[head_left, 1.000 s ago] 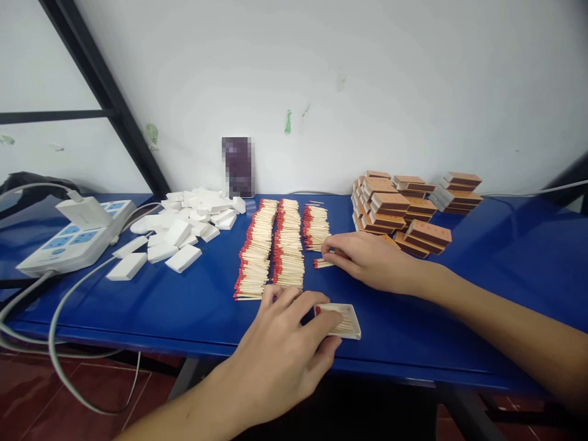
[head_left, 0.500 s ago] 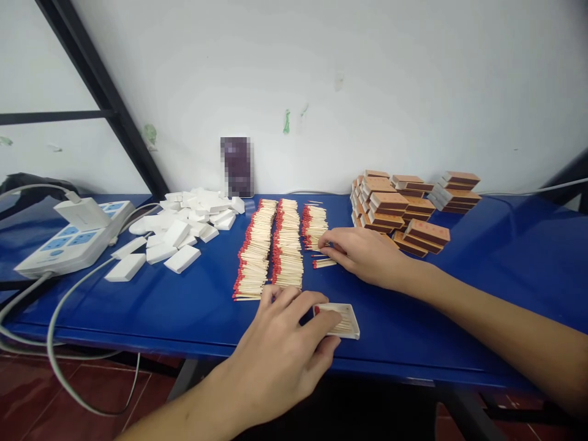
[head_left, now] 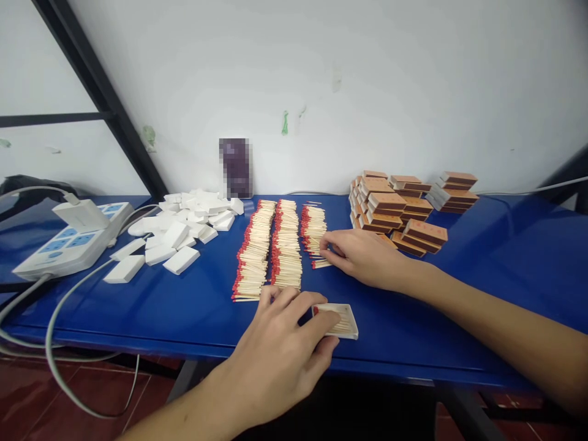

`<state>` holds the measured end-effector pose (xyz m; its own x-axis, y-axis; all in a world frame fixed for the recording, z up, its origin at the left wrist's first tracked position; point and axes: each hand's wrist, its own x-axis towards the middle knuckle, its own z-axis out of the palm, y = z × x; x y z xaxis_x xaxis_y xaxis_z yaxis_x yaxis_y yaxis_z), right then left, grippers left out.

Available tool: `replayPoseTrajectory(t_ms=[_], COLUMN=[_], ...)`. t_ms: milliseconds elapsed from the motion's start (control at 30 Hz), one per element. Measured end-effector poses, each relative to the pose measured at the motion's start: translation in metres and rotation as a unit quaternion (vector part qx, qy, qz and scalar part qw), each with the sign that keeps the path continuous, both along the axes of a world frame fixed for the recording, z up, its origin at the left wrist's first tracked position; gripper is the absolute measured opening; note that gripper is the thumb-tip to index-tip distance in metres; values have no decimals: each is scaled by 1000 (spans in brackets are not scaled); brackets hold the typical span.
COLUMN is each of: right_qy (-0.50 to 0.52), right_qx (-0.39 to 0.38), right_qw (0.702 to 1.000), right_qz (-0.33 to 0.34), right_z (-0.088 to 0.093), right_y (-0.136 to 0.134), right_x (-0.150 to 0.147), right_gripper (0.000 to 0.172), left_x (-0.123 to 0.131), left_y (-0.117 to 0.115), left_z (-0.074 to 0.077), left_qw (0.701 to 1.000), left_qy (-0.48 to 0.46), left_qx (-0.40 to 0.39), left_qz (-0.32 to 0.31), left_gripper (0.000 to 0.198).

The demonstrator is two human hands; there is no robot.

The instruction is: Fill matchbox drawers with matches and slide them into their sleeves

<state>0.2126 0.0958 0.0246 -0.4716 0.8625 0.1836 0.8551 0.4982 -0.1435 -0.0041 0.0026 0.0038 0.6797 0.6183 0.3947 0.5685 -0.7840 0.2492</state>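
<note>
My left hand (head_left: 289,343) is closed around a small white matchbox tray (head_left: 353,324) near the table's front edge. Red-headed matchsticks lie inside it, with a finger over them. My right hand (head_left: 362,254) is closed in a pinch at the near end of a short row of matchsticks (head_left: 313,220). Its fingertips meet the sticks there, and the hand hides part of them. A few matchsticks (head_left: 321,264) lie just below those fingers. Two longer rows of matchsticks, the left one (head_left: 255,251) and the middle one (head_left: 287,245), run alongside.
White trays (head_left: 181,236) are heaped on the left of the blue table (head_left: 184,318). Stacked brown matchboxes (head_left: 386,202) stand at the back right. A power strip (head_left: 73,245) with cables sits far left. A blurred dark phone-like object (head_left: 236,168) leans on the wall.
My right hand's fingertips have shifted slightly down against the short row, and fewer loose matchsticks show beneath them. The left hand and its tray look unchanged; the view has shifted slightly.
</note>
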Motion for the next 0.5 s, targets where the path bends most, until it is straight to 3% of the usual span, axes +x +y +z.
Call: replayPoseTrajectory(t_ms=[500], right_qy=[4], right_qx=[-5], right_qw=[1000], right_qz=[-3], right_z=[0], right_y=[-2], right_x=[0], right_gripper=[19], left_x=[0], left_y=[0], left_z=[1], left_qw=[1000], left_qy=[1], left_qx=[0], left_qz=[-2], left_gripper=[14])
